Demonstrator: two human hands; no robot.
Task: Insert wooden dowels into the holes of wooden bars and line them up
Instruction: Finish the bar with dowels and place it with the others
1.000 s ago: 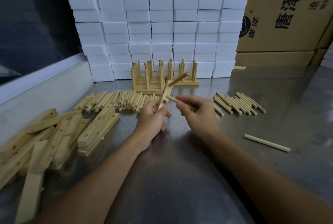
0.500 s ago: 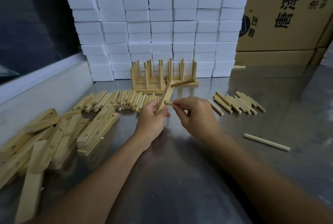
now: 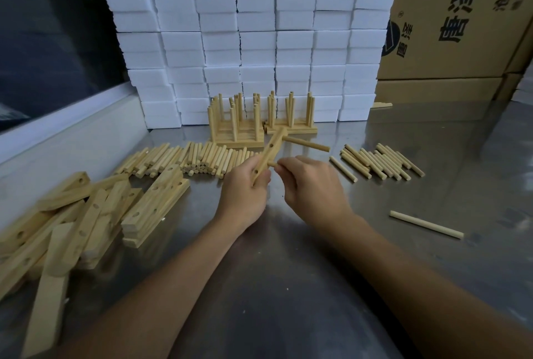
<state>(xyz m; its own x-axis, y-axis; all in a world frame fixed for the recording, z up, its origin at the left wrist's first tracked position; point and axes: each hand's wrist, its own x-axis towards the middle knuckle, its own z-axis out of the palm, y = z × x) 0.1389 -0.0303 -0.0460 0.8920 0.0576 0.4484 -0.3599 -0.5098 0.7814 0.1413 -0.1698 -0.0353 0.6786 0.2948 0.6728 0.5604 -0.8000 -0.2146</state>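
Note:
My left hand [image 3: 245,189] grips the lower end of a wooden bar [image 3: 271,149] that tilts up and away. One dowel [image 3: 307,144] sticks out of the bar's top hole toward the right. My right hand [image 3: 310,184] pinches a second dowel [image 3: 272,164] whose tip sits at a lower hole of the bar. A hole between the two stays open. Finished bars with upright dowels [image 3: 261,117] stand in rows behind. Loose dowels lie in a left pile [image 3: 184,158] and a right pile [image 3: 377,161]. Spare bars [image 3: 86,214] are heaped at the left.
The metal table [image 3: 288,272] carries a single long dowel [image 3: 427,224] at the right. White foam blocks [image 3: 248,26] are stacked at the back, cardboard boxes [image 3: 461,20] at the back right. A raised ledge [image 3: 66,124] runs along the left side.
The bar has turned so its top dowel swung down to point right. My right hand has pushed the second dowel closer into the lower hole.

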